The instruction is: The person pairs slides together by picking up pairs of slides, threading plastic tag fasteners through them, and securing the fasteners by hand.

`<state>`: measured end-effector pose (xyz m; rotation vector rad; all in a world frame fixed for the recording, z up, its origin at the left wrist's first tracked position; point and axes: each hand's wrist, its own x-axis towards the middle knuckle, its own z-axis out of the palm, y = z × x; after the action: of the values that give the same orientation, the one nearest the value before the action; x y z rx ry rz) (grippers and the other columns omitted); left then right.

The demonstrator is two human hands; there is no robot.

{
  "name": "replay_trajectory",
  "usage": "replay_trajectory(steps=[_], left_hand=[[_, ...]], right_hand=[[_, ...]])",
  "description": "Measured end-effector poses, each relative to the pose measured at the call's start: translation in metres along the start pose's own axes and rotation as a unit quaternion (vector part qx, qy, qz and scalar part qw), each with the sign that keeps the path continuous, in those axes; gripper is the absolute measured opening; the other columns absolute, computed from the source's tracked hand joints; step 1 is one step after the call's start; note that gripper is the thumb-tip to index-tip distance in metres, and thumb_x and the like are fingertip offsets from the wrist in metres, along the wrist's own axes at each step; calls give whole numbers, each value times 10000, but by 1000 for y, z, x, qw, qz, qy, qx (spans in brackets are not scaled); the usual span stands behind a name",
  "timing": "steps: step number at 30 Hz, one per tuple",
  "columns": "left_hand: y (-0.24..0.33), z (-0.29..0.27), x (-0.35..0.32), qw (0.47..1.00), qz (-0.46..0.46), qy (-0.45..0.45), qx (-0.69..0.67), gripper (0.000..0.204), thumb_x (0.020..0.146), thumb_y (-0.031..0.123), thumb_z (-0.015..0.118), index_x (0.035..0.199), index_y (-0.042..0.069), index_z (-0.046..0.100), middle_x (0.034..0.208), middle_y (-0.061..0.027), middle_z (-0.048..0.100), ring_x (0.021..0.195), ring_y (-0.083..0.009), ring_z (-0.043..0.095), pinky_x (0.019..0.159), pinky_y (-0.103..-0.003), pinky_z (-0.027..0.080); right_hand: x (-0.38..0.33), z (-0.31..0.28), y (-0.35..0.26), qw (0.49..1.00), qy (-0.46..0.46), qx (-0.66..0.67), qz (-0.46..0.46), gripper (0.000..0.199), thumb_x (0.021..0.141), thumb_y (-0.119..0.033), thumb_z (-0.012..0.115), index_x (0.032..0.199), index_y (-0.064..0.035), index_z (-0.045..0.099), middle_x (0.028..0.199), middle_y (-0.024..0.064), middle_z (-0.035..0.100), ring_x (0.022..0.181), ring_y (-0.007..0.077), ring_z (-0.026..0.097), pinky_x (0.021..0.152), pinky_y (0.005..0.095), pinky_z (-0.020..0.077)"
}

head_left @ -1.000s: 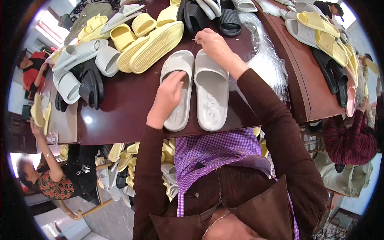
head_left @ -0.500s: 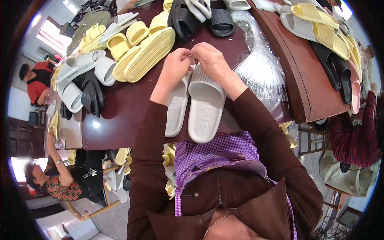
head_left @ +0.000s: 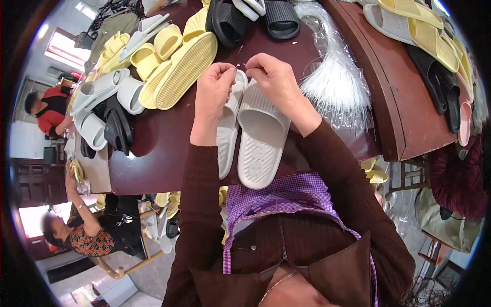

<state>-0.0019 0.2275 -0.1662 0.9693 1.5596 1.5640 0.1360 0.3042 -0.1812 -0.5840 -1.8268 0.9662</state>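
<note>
A pair of light grey slides lies on the dark red table: the right slide (head_left: 262, 138) in full view, the left slide (head_left: 228, 138) partly hidden by my forearm. Over their strap ends, my left hand (head_left: 217, 89) is closed in a pinch, thumb against forefinger. My right hand (head_left: 273, 82) pinches just beside it, a small gap between the two sets of fingertips. A tiny pale bit shows at the fingertips, too small to name. To the right of my right hand lies a bundle of thin white strands (head_left: 337, 87) in clear plastic.
Yellow slides (head_left: 184, 71) lie to the left, with grey slides (head_left: 130, 94) and black slides (head_left: 117, 125) beyond. More black slides (head_left: 282, 20) are at the back. A raised brown surface (head_left: 378, 61) on the right bears more slides. Co-workers (head_left: 94, 233) sit at the left.
My hands, together over the straps before, have drawn slightly apart at the fingertips. The grey slides stay on the table between my forearms.
</note>
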Motion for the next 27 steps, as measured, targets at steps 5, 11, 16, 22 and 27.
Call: replay_trajectory(steps=[5, 11, 16, 22, 27], left_hand=[[-4, 0, -1, 999, 33, 3, 7, 115, 870, 95, 596, 894, -10, 635, 758, 20, 586, 639, -26, 478, 552, -175, 376], [-1, -2, -4, 999, 34, -25, 23, 121, 875, 87, 587, 917, -14, 637, 799, 22, 597, 695, -26, 481, 602, -177, 383], [-2, -6, -3, 997, 42, -65, 31, 114, 888, 88, 578, 921, -5, 635, 802, 33, 588, 699, -20, 474, 603, -170, 378], [-1, -10, -4, 996, 23, -88, 20, 112, 899, 102, 576, 932, 13, 634, 777, 46, 567, 667, -13, 455, 577, -168, 367], [-1, -10, -2, 995, 14, -98, 26, 109, 899, 112, 581, 936, 26, 638, 759, 56, 553, 630, -8, 436, 544, -169, 354]], right_hand=[[0, -1, -2, 999, -11, -46, -21, 100, 794, -23, 633, 890, -10, 659, 818, 104, 663, 734, 200, 643, 673, 291, 504], [3, -4, 3, 994, -9, -77, -77, 82, 780, -34, 645, 858, -25, 669, 775, 100, 649, 713, 238, 634, 664, 324, 497], [4, -5, 5, 985, -21, -108, -129, 64, 772, -33, 650, 829, -43, 675, 758, 71, 638, 697, 252, 613, 644, 337, 470], [3, -5, 5, 972, -22, -160, -172, 43, 773, -33, 648, 802, -57, 669, 755, 51, 637, 696, 235, 610, 674, 330, 444], [3, -5, 5, 972, -28, -163, -165, 50, 774, -36, 644, 806, -67, 668, 770, 51, 644, 702, 232, 609, 725, 325, 432]])
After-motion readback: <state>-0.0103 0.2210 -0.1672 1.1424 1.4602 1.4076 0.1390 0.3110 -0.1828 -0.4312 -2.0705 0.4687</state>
